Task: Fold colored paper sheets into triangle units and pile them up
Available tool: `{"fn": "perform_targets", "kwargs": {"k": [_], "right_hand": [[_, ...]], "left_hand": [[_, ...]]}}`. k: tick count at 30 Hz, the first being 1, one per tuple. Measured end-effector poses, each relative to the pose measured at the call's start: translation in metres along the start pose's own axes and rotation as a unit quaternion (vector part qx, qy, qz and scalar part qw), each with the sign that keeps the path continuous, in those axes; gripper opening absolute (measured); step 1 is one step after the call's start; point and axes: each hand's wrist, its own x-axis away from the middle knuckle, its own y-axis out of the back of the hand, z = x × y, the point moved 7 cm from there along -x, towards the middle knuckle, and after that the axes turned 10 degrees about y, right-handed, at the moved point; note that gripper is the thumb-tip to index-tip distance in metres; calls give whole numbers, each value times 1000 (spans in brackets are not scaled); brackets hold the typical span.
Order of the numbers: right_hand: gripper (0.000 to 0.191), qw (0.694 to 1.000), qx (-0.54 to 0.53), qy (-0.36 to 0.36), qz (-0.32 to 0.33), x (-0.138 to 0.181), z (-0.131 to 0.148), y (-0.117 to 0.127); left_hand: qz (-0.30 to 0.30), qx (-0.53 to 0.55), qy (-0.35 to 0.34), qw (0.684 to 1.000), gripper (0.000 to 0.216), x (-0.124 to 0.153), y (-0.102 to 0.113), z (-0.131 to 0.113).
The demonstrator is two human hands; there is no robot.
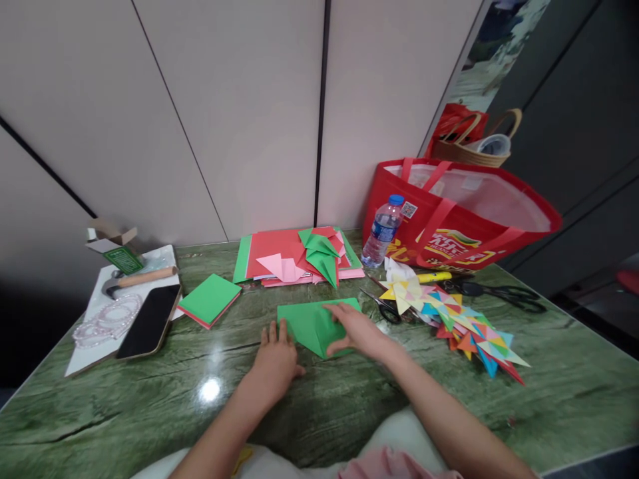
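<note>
A green sheet of paper (312, 326), partly folded with a slanting edge, lies on the table in front of me. My left hand (277, 359) rests at its left lower corner, palm down with the fingers stretched out. Over the right part of the sheet lies my right hand (357, 330), thumb and fingers apart, touching the paper. Just beyond the sheet is a stack of red, pink and green paper (269, 243) with folded green and pink pieces (319, 253) on top. To the left sits a square pile of green and red paper (210, 299).
At left are a phone (150, 322), a hammer (144, 276), a bead string (110, 319) and a small box (120, 249). At right are a water bottle (383, 233), a red bag (459, 219), small scissors (387, 309), black scissors (504, 293) and colourful folded paper stars (464, 326).
</note>
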Motion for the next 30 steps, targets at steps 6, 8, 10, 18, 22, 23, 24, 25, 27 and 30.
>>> {"fn": "perform_targets", "kwargs": {"k": [6, 8, 10, 18, 22, 23, 24, 25, 27, 30], "right_hand": [[26, 984, 50, -150, -79, 12, -54, 30], [32, 978, 28, -196, -70, 17, -65, 30], [39, 974, -4, -217, -59, 19, -69, 27], [48, 973, 15, -228, -13, 20, -63, 25], [49, 975, 50, -216, -7, 21, -60, 28], [47, 975, 49, -216, -3, 21, -59, 28], [43, 976, 47, -214, 0, 21, -59, 28], [39, 977, 44, -210, 2, 20, -59, 27], [34, 979, 35, -198, 0, 19, -59, 26], [42, 982, 3, -189, -3, 17, -60, 23]], "left_hand": [[-55, 44, -32, 997, 47, -9, 6, -3], [-59, 70, -76, 993, 53, -8, 8, -10], [-44, 85, -119, 988, 62, -7, 7, -17], [-9, 74, -121, 990, 62, -14, -10, -19], [12, 66, -97, 993, 62, -15, -11, -16], [15, 67, -95, 993, 61, -14, -11, -15], [16, 68, -95, 993, 61, -14, -11, -15], [15, 69, -96, 993, 61, -14, -10, -15], [11, 69, -97, 993, 60, -13, -9, -15], [11, 63, -97, 993, 60, -12, -8, -15]]}}
